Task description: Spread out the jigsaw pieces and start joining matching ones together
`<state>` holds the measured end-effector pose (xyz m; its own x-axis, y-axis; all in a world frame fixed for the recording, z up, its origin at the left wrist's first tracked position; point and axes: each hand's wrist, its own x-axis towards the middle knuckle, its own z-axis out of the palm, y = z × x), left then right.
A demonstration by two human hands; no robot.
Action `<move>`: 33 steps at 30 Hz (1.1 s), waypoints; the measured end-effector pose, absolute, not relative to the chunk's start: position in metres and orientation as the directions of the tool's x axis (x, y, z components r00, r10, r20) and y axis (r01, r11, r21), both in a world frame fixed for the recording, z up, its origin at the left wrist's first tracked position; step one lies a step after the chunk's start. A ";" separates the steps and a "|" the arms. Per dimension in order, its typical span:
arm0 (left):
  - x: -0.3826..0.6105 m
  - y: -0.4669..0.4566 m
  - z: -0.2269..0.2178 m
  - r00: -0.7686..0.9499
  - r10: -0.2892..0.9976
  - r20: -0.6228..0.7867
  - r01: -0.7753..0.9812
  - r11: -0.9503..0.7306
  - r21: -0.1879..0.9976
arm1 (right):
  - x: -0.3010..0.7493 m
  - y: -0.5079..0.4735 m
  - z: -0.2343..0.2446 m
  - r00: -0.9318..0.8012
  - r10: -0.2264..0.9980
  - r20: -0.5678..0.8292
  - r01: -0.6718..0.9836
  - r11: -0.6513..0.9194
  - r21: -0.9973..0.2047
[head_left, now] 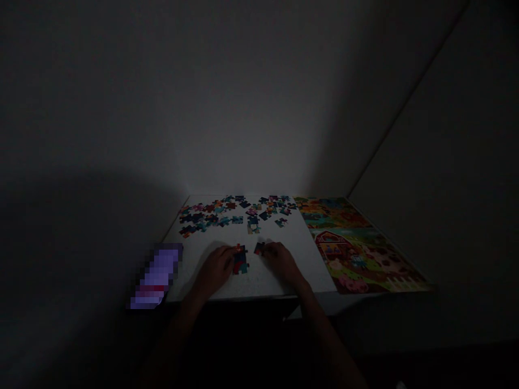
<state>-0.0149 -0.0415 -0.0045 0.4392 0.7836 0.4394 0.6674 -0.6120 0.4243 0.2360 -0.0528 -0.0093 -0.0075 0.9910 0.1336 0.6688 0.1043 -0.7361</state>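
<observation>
Two or more joined jigsaw puzzle pieces (240, 263), dark with red and teal parts, lie near the front of the white table. My left hand (215, 268) is at their left side, its curled fingers gripping their upper left edge. Just to the right, my right hand (280, 262) pinches a single dark puzzle piece (258, 248) with some red on it. A small gap separates that piece from the joined ones. Behind my hands lies another small joined group (253, 224), dark above and pale below. The dim light hides finer detail.
Loose puzzle pieces (208, 216) are scattered at the back left, and more pieces (275, 205) lie at the back right. Colourful farm pictures (357, 254) cover the table's right side. A blurred-out lit screen (156, 275) is at the left edge. A wall (251, 108) rises behind.
</observation>
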 end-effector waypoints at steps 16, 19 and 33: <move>-0.013 -0.059 -0.003 0.553 0.743 0.378 0.660 -0.667 0.346 | 0.251 -0.025 -0.013 -0.169 0.978 0.121 0.770 0.208 -0.603; -0.013 -0.060 -0.001 0.548 0.743 0.384 0.655 -0.667 0.354 | 0.252 -0.024 -0.005 -0.207 0.975 0.075 0.753 0.208 -0.624; -0.018 -0.060 -0.010 0.491 0.752 0.439 0.656 -0.651 0.382 | 0.242 -0.010 -0.008 -0.303 0.951 0.066 0.271 0.153 -0.950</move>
<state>-0.0185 -0.0599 -0.0100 0.4912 0.7523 0.4390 0.6559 -0.6511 0.3819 0.2416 -0.0105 -0.0080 -0.3033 0.9506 0.0662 0.2708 0.1526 -0.9504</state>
